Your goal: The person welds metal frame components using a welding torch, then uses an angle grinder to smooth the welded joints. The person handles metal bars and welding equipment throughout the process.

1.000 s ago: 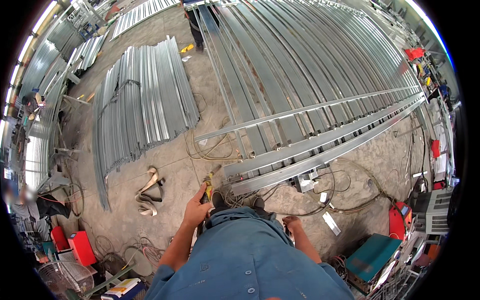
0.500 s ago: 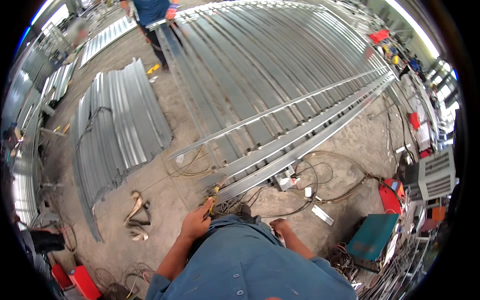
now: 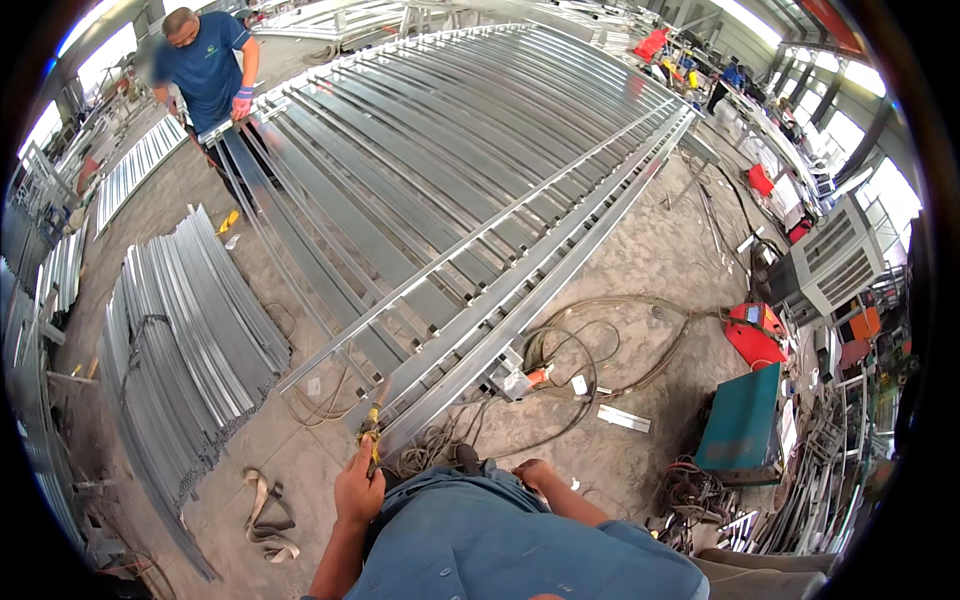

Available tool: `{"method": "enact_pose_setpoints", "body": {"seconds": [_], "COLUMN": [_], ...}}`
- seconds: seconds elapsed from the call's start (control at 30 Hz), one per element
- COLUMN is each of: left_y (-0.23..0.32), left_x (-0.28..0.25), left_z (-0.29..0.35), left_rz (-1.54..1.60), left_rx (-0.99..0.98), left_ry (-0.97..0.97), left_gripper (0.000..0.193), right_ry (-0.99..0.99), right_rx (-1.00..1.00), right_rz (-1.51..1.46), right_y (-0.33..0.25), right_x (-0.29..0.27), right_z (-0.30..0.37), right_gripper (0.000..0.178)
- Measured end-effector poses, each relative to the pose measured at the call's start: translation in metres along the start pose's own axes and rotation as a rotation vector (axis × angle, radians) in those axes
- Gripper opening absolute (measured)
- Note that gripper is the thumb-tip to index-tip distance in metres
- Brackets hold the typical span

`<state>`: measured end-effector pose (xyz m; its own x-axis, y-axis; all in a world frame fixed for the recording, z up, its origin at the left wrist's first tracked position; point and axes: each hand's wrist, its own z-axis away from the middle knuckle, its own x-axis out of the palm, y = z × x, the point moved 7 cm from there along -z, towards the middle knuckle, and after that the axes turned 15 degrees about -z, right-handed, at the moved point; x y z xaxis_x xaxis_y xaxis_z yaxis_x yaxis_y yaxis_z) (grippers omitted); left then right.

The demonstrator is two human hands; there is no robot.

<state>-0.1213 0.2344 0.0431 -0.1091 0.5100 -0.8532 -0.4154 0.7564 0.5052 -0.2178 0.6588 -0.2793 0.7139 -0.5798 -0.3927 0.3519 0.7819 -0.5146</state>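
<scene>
My left hand is closed around a yellow-handled tool that looks like a welding torch. Its tip points up at the near corner of a large metal frame, close to the end of a long rail. Many parallel grey bars make up the frame, with rails across its near side. Beside my right hip, my right hand is curled closed. Its fingers are partly hidden, and I cannot make out what they hold, if anything.
Bundled metal strips lie on the left, with a strap nearer me. Cables loop on the floor right of my feet. Beyond them stand a red machine and a teal box. A co-worker grips the frame's far left corner.
My view has shifted, so the frame sits lower and farther left and more of the co-worker shows. My left hand still holds the tool at the frame's near corner.
</scene>
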Motion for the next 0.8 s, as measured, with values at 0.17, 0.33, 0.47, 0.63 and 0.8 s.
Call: {"method": "enact_pose_setpoints", "body": {"seconds": [0.17, 0.33, 0.47, 0.63, 0.8], "left_y": [0.022, 0.071, 0.104, 0.139, 0.156], "left_x": [0.005, 0.037, 0.07, 0.079, 0.081], "left_z": [0.003, 0.005, 0.01, 0.01, 0.002], "left_rz": [0.024, 0.058, -0.006, -0.033, -0.083], "left_rx": [-0.008, 0.172, 0.307, 0.392, 0.456], "left_ry": [-0.052, -0.008, -0.099, -0.219, -0.287], "left_gripper": [0.076, 0.072, 0.069, 0.065, 0.07], "right_ry": [-0.081, 0.056, 0.198, 0.241, 0.425], "right_rx": [0.058, -0.231, 0.085, 0.206, 0.315], "right_rz": [-0.007, 0.099, -0.397, -0.339, -0.54], "right_y": [0.038, 0.056, 0.064, 0.107, 0.164], "right_x": [0.015, -0.01, -0.047, -0.088, -0.078], "right_z": [-0.027, -0.043, 0.012, 0.055, 0.07], "right_gripper": [0.039, 0.044, 0.044, 0.037, 0.037]}}
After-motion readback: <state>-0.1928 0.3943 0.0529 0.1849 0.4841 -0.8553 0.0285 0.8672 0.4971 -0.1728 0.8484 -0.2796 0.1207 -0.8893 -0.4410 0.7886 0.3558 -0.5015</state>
